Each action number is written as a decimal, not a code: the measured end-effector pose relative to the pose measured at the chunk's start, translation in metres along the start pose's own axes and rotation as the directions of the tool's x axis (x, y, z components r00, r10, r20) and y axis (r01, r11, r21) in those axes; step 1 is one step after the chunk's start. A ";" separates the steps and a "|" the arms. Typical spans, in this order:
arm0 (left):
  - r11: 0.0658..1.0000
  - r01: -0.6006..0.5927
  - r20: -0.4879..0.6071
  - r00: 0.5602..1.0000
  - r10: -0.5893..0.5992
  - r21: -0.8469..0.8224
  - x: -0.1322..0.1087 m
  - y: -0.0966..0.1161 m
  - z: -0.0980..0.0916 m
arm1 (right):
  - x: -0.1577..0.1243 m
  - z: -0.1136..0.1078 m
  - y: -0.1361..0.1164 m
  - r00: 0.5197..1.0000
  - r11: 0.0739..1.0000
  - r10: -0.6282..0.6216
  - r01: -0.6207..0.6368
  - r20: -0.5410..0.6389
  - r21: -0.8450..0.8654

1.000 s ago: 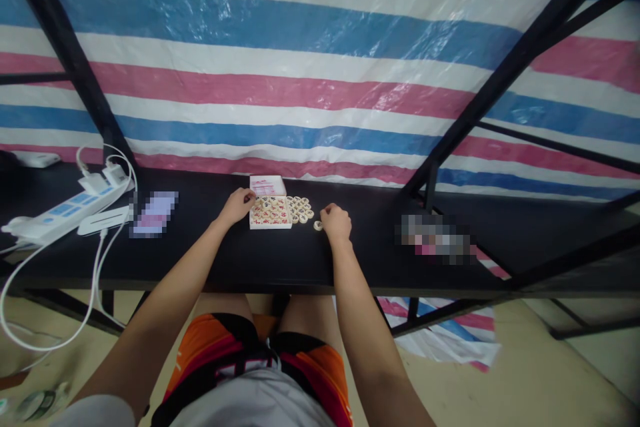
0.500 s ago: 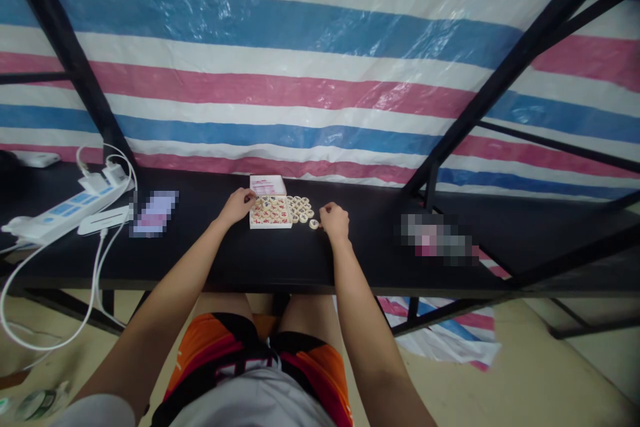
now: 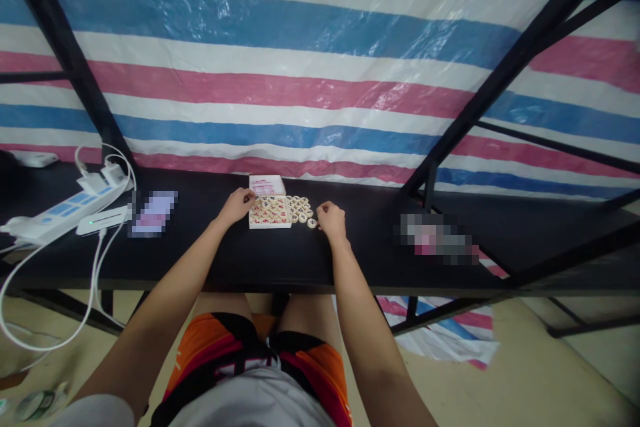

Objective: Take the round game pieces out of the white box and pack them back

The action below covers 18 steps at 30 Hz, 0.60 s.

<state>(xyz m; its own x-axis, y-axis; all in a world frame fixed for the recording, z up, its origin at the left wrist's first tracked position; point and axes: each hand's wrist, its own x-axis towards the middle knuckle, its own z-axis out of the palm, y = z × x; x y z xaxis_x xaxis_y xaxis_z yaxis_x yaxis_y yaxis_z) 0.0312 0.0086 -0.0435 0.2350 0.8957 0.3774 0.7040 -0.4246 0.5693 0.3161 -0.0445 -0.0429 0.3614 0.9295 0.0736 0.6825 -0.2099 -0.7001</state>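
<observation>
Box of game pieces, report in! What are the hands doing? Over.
Left hand at left edge of box. Right hand beside one loose piece. More pieces between right hand and box.

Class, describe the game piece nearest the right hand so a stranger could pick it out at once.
On the black table, find the white box holding round pieces. To its right, a cluster of similar pieces lies on the table. The game piece sits at that cluster's near right corner, closest of all to the right hand.
</observation>
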 end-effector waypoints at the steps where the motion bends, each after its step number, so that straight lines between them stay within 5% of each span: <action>1: 1.000 0.002 0.001 1.000 -0.002 -0.002 0.000 0.000 0.000 | 0.000 0.000 0.000 1.000 1.000 0.000 0.000 0.005 -0.001; 18: 1.000 -0.013 -0.002 1.000 0.013 0.000 -0.001 -0.001 0.000 | 0.004 0.009 0.003 0.998 0.990 -0.069 0.067 0.010 0.120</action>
<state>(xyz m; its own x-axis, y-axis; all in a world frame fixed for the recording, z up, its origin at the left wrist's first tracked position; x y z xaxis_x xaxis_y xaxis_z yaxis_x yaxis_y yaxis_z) 0.0308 0.0081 -0.0443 0.2430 0.8899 0.3860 0.7008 -0.4362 0.5644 0.3142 -0.0385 -0.0509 0.3069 0.9448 0.1146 0.6241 -0.1089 -0.7737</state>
